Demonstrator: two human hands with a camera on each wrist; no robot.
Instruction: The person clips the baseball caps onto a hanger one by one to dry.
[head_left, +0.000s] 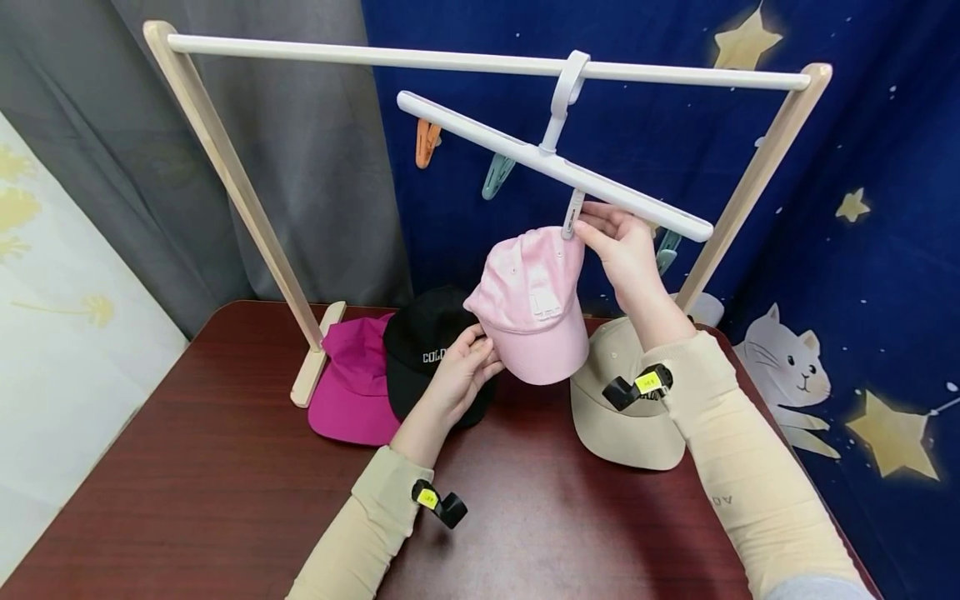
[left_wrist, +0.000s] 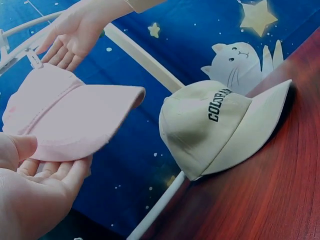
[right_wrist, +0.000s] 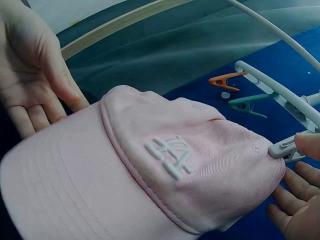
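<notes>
A pink cap (head_left: 531, 304) with a white raised emblem hangs brim down from a white clip (head_left: 573, 214) that bites the top of its crown. My right hand (head_left: 617, 247) pinches this clip, its thumb on the clip's outer face in the right wrist view. At the cap's left side my left hand (head_left: 467, 367) holds the edge near the brim, thumb above and fingers beneath, as the left wrist view shows. The clip belongs to a white hanger (head_left: 551, 162), which tilts down to the right.
A rack's white bar (head_left: 375, 56) carries the hanger, between wooden posts (head_left: 240, 192). An orange clip (head_left: 427, 143) and teal clips (head_left: 497, 176) dangle nearby. On the table (head_left: 187, 467) lie a magenta cap (head_left: 352, 379), a black cap (head_left: 412, 350) and a beige cap (head_left: 626, 429).
</notes>
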